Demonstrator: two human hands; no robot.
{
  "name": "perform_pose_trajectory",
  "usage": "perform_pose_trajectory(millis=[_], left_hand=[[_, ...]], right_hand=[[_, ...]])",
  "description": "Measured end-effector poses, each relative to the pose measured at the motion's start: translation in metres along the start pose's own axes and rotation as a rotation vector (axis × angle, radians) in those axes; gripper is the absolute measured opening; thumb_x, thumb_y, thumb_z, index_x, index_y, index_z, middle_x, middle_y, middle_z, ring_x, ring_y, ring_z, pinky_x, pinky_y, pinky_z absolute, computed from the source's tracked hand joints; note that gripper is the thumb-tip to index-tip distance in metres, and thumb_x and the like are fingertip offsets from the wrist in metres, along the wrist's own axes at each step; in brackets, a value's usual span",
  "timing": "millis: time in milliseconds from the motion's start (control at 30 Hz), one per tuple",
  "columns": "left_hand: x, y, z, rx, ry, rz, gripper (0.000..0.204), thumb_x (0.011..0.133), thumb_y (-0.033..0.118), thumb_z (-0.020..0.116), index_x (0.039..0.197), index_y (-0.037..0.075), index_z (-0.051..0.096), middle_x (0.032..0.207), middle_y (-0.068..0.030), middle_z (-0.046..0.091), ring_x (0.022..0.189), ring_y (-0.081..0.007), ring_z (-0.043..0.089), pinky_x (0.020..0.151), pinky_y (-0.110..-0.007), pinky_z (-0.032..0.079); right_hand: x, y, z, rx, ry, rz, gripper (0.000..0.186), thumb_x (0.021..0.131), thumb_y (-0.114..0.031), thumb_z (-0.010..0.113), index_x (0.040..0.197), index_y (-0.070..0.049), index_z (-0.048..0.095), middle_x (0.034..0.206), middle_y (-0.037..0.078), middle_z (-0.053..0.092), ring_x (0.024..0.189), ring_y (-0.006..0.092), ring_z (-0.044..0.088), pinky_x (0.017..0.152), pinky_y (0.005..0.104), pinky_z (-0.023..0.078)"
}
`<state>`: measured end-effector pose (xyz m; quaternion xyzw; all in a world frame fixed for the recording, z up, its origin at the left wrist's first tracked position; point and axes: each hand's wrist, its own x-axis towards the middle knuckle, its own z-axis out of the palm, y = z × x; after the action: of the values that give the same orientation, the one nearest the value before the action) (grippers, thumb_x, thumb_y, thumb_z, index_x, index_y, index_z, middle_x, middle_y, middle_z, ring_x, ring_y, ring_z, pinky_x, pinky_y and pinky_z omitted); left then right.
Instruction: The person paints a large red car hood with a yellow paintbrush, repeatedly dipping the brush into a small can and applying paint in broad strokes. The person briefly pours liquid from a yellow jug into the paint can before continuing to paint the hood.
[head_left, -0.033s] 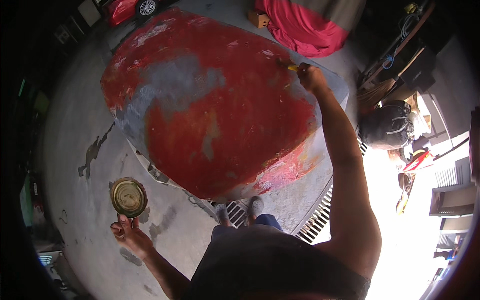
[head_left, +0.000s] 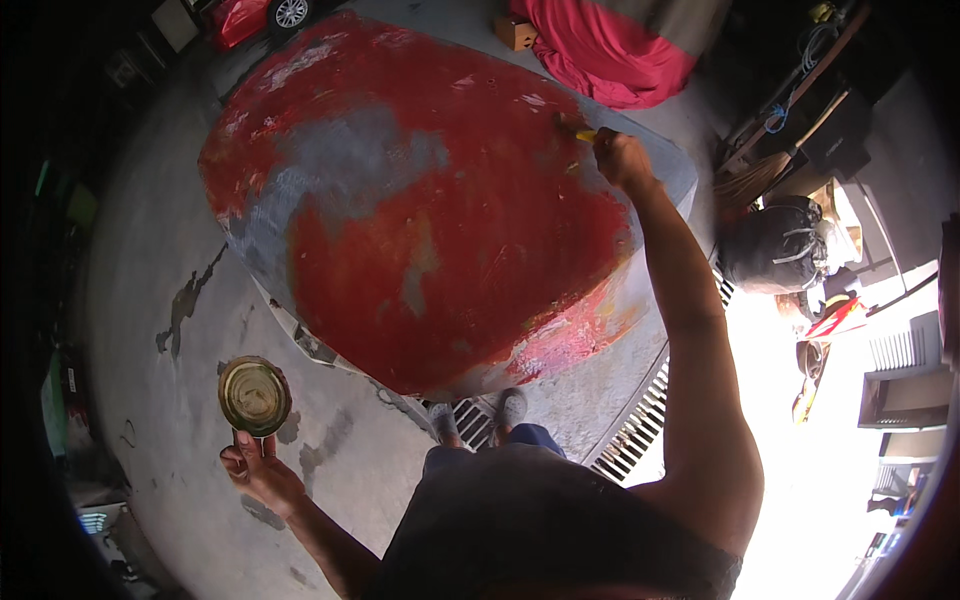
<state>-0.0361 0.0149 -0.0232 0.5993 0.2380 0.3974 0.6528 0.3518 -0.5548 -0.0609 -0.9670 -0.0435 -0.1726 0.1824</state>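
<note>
Before me lies a large panel (head_left: 480,250), mostly red with blue-grey and yellowish patches; it looks like a car's painted body panel. My right hand (head_left: 624,162) reaches to its far right part, fingers closed around the yellow handle of a paintbrush (head_left: 584,134). The dark bristles seem to rest on the red surface. Low on the left, away from the panel, my left hand (head_left: 268,480) grips a round open tin (head_left: 255,396) from its near side, thumb up against it. The tin's rim and brownish inside show; how much it holds, I cannot tell.
Slotted drain grating (head_left: 636,430) runs along the floor by my feet. Beyond the panel are a red car (head_left: 240,22), a cardboard box (head_left: 516,34) and a pink-red cloth cover (head_left: 615,55). To the right stand a broom (head_left: 755,178) and a black bag (head_left: 772,242).
</note>
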Motion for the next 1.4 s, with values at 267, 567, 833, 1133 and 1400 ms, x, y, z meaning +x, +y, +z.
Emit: perform_pose_trajectory(millis=[267, 567, 833, 1133, 1400], left_hand=[[0.002, 0.001, -0.001, -0.044, 0.032, -0.019, 0.035, 0.095, 0.021, 0.076, 0.087, 0.011, 0.043, 0.097, -0.0062, 0.063, 0.092, -0.0198, 0.066, 0.091, -0.043, 0.055], [0.004, -0.002, -0.004, -0.078, -0.039, 0.02, 0.034, 0.095, 0.023, 0.076, 0.091, 0.011, 0.045, 0.099, -0.0068, 0.063, 0.095, -0.0193, 0.065, 0.087, -0.041, 0.054], [0.04, -0.027, -0.005, -0.176, -0.074, 0.039, 0.032, 0.095, 0.023, 0.075, 0.091, 0.011, 0.046, 0.1, -0.0075, 0.065, 0.093, -0.0207, 0.066, 0.086, -0.042, 0.054], [-0.013, -0.005, 0.036, -0.2, 0.08, 0.093, 0.031, 0.097, 0.024, 0.073, 0.089, 0.009, 0.048, 0.098, -0.0079, 0.065, 0.097, -0.0226, 0.067, 0.095, -0.048, 0.055], [-0.146, 0.03, 0.134, -0.12, 0.278, 0.118, 0.028, 0.1, 0.03, 0.067, 0.099, 0.004, 0.059, 0.111, -0.0125, 0.066, 0.106, -0.0286, 0.066, 0.098, -0.05, 0.053]], right_hand=[[-0.048, -0.006, -0.079, 0.074, -0.192, 0.021, 0.016, 0.091, -0.011, 0.058, 0.097, -0.002, 0.07, 0.086, 0.027, 0.07, 0.082, 0.0461, 0.069, 0.077, 0.0518, 0.054], [-0.114, -0.079, -0.057, 0.077, -0.201, -0.118, 0.015, 0.093, -0.01, 0.061, 0.099, -0.001, 0.071, 0.08, 0.022, 0.07, 0.072, 0.0388, 0.07, 0.068, 0.0471, 0.054], [-0.157, -0.073, -0.099, 0.146, -0.139, -0.085, 0.012, 0.093, -0.006, 0.064, 0.099, 0.001, 0.071, 0.08, 0.021, 0.07, 0.071, 0.0323, 0.071, 0.064, 0.0407, 0.053], [-0.124, -0.002, -0.09, 0.078, -0.206, -0.251, 0.012, 0.091, -0.007, 0.064, 0.099, -0.001, 0.071, 0.086, 0.021, 0.071, 0.076, 0.0322, 0.073, 0.068, 0.0426, 0.055], [-0.072, 0.065, -0.129, 0.349, -0.264, -0.433, 0.018, 0.087, 0.001, 0.069, 0.104, 0.001, 0.071, 0.09, 0.017, 0.072, 0.079, 0.0338, 0.07, 0.071, 0.0388, 0.054]])
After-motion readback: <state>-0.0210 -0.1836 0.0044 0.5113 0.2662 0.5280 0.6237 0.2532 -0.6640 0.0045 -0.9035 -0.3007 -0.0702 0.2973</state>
